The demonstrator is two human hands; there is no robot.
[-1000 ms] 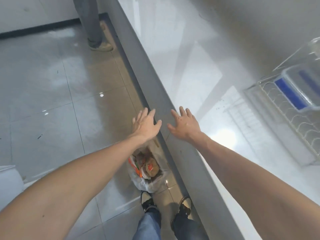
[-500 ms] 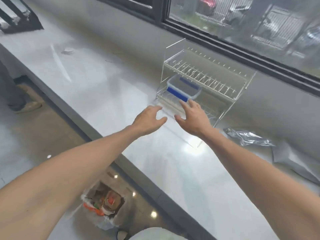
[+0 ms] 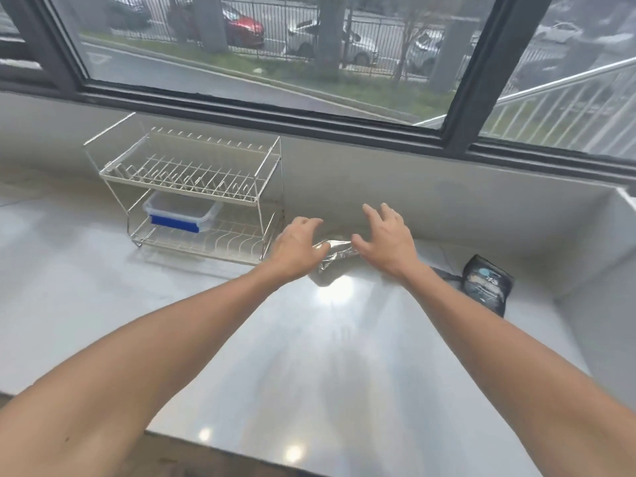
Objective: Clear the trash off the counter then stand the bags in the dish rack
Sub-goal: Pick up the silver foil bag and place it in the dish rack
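Observation:
A crinkled silver foil bag [image 3: 334,257] lies flat on the pale counter [image 3: 292,356], just right of the white wire dish rack [image 3: 192,194]. My left hand [image 3: 296,246] hovers over the bag's left end and my right hand [image 3: 385,241] over its right end, both with fingers spread and nothing in them. Part of the bag is hidden behind the hands. A dark bag with light print [image 3: 487,284] lies farther right, near the side wall.
The two-tier rack holds a clear lidded box with a blue clip [image 3: 180,215] on its lower shelf. A grey wall and a wide dark-framed window [image 3: 309,98] run behind the counter. A white side wall [image 3: 612,256] closes the right end.
My view swung up from the floor and trash bag to the counter and window. Both hands moved right, from in front of the rack to over the silver bag.

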